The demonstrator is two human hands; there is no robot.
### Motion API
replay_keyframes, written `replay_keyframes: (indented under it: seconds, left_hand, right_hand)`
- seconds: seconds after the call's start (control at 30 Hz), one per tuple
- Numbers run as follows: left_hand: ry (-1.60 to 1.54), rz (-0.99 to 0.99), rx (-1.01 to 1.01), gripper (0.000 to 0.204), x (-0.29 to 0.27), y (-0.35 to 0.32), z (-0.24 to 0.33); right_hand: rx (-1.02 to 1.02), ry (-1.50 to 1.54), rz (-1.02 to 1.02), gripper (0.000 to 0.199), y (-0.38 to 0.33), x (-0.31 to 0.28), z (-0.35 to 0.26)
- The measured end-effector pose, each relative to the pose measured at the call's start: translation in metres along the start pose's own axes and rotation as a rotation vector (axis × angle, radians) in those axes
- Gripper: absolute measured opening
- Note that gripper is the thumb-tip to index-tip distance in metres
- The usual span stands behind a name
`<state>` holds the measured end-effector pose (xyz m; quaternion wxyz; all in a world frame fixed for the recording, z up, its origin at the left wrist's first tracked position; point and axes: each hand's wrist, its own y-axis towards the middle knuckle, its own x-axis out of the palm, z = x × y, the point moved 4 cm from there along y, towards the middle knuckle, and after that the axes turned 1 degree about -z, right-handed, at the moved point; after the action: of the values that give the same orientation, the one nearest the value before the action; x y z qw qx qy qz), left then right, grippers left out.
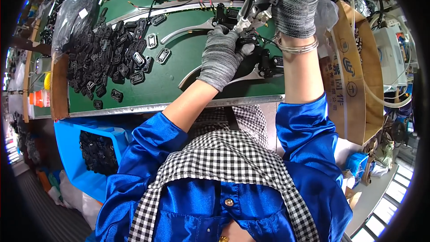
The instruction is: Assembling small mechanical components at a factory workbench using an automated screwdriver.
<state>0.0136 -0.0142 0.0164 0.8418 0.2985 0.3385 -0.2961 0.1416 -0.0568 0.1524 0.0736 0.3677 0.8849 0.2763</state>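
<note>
Gloves cover both your hands. Your left hand [222, 56] pinches a black lever assembly [262, 62] on the green worktop [179, 78]. Your right hand [298, 2] grips a silver tool [255, 4] above it.

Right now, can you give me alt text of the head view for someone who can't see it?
Seen from above, a person's gloved left hand presses a black brake-lever assembly on a green worktable, while the gloved right hand grips a tool above it. Small black parts are heaped at left; a cardboard box stands at right.
</note>
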Motion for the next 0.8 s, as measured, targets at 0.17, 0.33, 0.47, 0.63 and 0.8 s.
replay_keyframes:
  seconds: [0.17, 0.33, 0.47, 0.63, 0.8]
  left_hand:
    - [0.028, -0.035, 0.028, 0.055, 0.008, 0.005, -0.006]
    - [-0.003, -0.029, 0.006, 0.061, 0.008, 0.003, -0.005]
    - [-0.050, 0.021, -0.050, 0.064, 0.003, 0.003, -0.003]
    - [-0.117, 0.004, -0.078, 0.066, -0.002, 0.006, -0.005]
    - [-0.125, -0.094, -0.065, 0.070, -0.005, 0.001, -0.002]
  right_hand:
    - [0.009, -0.017, 0.010, 0.034, -0.001, 0.003, 0.006]
    - [0.016, -0.040, 0.026, 0.034, 0.001, 0.003, 0.011]
    - [0.012, -0.055, 0.038, 0.035, 0.004, 0.008, 0.012]
    - [-0.013, -0.062, 0.048, 0.035, 0.004, 0.011, 0.000]
    - [-0.314, 0.109, 0.093, 0.041, 0.037, 0.015, -0.040]
